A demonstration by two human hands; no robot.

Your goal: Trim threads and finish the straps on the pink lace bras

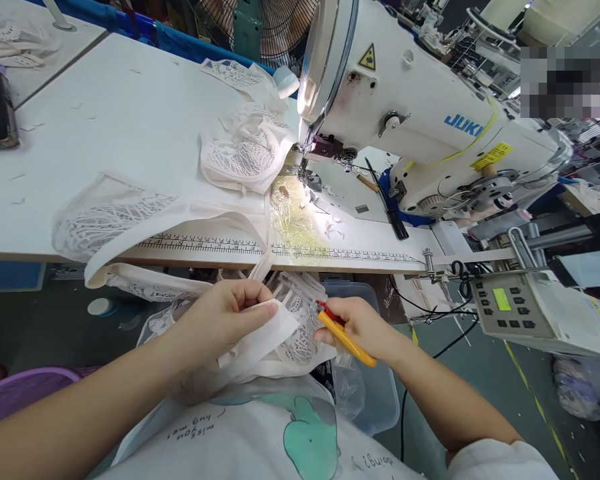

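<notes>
My left hand (233,313) pinches the edge of a white bra band (277,327) between thumb and fingers, just in front of the table edge. From there, white straps run up onto the table, where one lace cup (115,220) lies spread to the left. More white lace (303,327) rests in my lap under both hands. My right hand (360,327) is closed around orange-handled snips (347,338) with a red part near the pivot. Their tip points at the white lace, a little right of my left hand; whether the blades touch anything I cannot tell.
A JUKI sewing machine (405,100) stands at the right of the white table (80,133). Another lace bra (245,150) lies beside its needle. A printed ruler (205,245) follows the front edge. Below are a clear plastic bin (387,400) and a purple basket (25,393).
</notes>
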